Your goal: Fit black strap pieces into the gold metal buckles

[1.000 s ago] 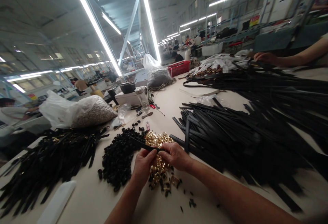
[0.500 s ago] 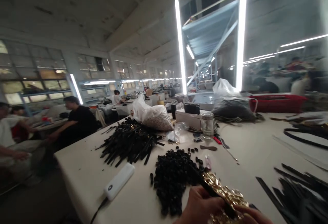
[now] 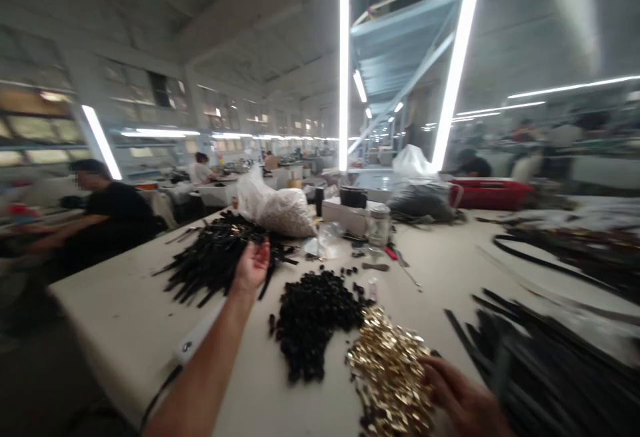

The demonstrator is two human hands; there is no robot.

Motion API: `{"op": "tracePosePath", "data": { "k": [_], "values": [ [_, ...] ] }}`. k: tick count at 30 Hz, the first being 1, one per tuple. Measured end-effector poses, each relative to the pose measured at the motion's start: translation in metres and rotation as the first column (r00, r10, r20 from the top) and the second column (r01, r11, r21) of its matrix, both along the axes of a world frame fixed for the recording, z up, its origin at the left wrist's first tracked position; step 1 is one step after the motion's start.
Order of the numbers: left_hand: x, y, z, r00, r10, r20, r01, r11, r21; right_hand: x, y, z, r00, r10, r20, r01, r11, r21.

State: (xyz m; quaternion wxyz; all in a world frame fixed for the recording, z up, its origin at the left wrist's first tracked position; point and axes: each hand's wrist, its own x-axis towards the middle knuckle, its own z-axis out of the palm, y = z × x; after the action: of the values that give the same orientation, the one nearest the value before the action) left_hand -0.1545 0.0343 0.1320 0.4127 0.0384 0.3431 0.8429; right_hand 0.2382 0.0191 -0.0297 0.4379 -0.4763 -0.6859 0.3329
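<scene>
My left hand [image 3: 253, 265] is stretched out over the right side of a heap of black straps [image 3: 207, 267], its fingers loosely bent and apart, with nothing seen in them. At the right edge of a pile of shiny gold metal pieces, probably buckles [image 3: 390, 364], is my right hand [image 3: 463, 397]. Its thumb and fingers come together against the gold pieces; blur hides what is between them. Between the two hands lies a mound of small black loops [image 3: 315, 317].
A white power bank [image 3: 195, 340] with a cable lies under my left forearm. Further back are a clear bag of pale bits [image 3: 287, 214], a glass jar [image 3: 379, 225] and a red-handled tool [image 3: 390, 253]. More black strips [image 3: 530, 364] spread at right. A person in black [image 3: 115, 207] sits at left.
Earlier both hands were together over the gold pile with a black strap. Now my left hand has moved away to the strap heap, and my right stays by the gold pieces. The view has shifted right.
</scene>
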Motion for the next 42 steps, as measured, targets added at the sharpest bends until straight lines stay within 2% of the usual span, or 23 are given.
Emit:
{"op": "tracePosePath", "data": {
  "k": [2, 4, 6, 9, 12, 15, 17, 20, 23, 26, 30, 34, 38, 42],
  "values": [
    [-0.005, -0.005, -0.006, 1.0, -0.025, 0.012, 0.025, 0.999, -0.021, 0.004, -0.006, 0.01, 0.998, 0.015, 0.064, -0.016, 1.0, 0.026],
    [0.001, -0.009, -0.024, 0.995, -0.1, 0.031, 0.102, 0.993, -0.062, 0.003, -0.006, 0.013, 0.99, 0.008, 0.141, -0.016, 0.998, 0.058],
    [0.018, -0.014, -0.047, 0.982, -0.189, 0.018, 0.189, 0.973, -0.129, 0.002, -0.005, 0.011, 0.983, 0.001, 0.183, -0.018, 0.996, 0.09],
    [0.063, -0.021, -0.075, 0.928, -0.374, 0.009, 0.37, 0.915, -0.163, 0.0, -0.006, 0.007, 0.973, -0.01, 0.23, -0.026, 0.988, 0.15],
    [0.119, -0.026, -0.093, 0.864, -0.503, -0.037, 0.491, 0.855, -0.165, -0.001, -0.011, 0.007, 0.967, -0.035, 0.251, -0.014, 0.981, 0.192],
    [0.165, -0.035, -0.112, 0.777, -0.581, -0.243, 0.547, 0.814, -0.197, 0.0, -0.014, 0.012, 0.963, -0.078, 0.257, 0.021, 0.976, 0.217],
    [0.181, -0.043, -0.124, 0.663, -0.598, -0.45, 0.564, 0.795, -0.225, 0.004, -0.013, 0.019, 0.958, -0.123, 0.261, 0.059, 0.969, 0.241],
    [0.183, -0.053, -0.137, 0.496, -0.56, -0.664, 0.564, 0.789, -0.244, 0.019, -0.006, 0.039, 0.935, -0.22, 0.279, 0.143, 0.952, 0.271],
    [0.174, -0.054, -0.14, 0.444, -0.521, -0.729, 0.529, 0.809, -0.256, 0.043, 0.005, 0.063, 0.877, -0.318, 0.361, 0.214, 0.93, 0.298],
    [0.168, -0.049, -0.142, 0.411, -0.52, -0.749, 0.519, 0.809, -0.277, 0.067, 0.01, 0.077, 0.781, -0.333, 0.528, 0.182, 0.931, 0.317],
    [0.17, -0.043, -0.148, 0.372, -0.525, -0.765, 0.534, 0.796, -0.286, 0.078, 0.005, 0.072, 0.612, -0.2, 0.765, -0.024, 0.962, 0.271],
    [0.17, -0.043, -0.153, 0.332, -0.52, -0.787, 0.551, 0.784, -0.286, 0.075, 0.003, 0.057, 0.477, -0.135, 0.868, -0.165, 0.957, 0.24],
    [0.168, -0.043, -0.153, 0.32, -0.513, -0.797, 0.545, 0.788, -0.288, 0.071, 0.004, 0.058, 0.437, -0.137, 0.889, -0.232, 0.938, 0.258],
    [0.168, -0.043, -0.155, 0.328, -0.519, -0.789, 0.558, 0.781, -0.282, 0.063, -0.002, 0.074, 0.466, -0.214, 0.859, -0.231, 0.907, 0.352]
  ]
}}
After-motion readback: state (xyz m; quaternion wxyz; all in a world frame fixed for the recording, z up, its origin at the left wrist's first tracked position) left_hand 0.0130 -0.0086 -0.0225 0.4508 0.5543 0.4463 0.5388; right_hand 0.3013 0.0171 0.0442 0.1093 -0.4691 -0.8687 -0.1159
